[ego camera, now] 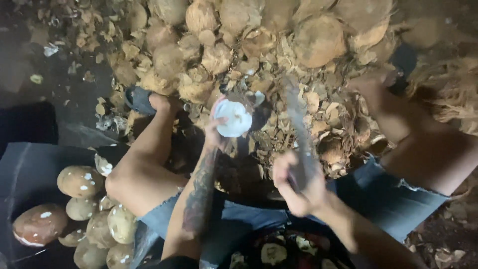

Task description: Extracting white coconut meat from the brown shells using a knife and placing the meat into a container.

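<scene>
Left hand (215, 130) held a white, peeled coconut (233, 118) out in front of the body, between the knees; fingers (218, 105) wrapped round its left side, thumb side partly hidden behind it. Forearm tattooed.

Right hand (295, 185) clenched around the handle of a long blade (295, 117), fingers fully closed. Blade pointed up and away from the body, motion-blurred; its tip lay just right of the coconut. Could not tell whether blade and coconut touched.

Person seated, in denim shorts (378, 184), both knees spread wide. Left foot in a blue sandal (139, 99), planted among the scraps.

Ground ahead was covered by a heap of brown husk pieces (279, 89). Behind it lay a pile of unpeeled brown coconuts (318, 40), several large and round.

At the left side, beside the left thigh, sat a black tub (25, 169) holding shelled coconuts (79, 182), tan-skinned with white nicks, stacked against one another. Light was dim, and the edges of the scene were dark
</scene>
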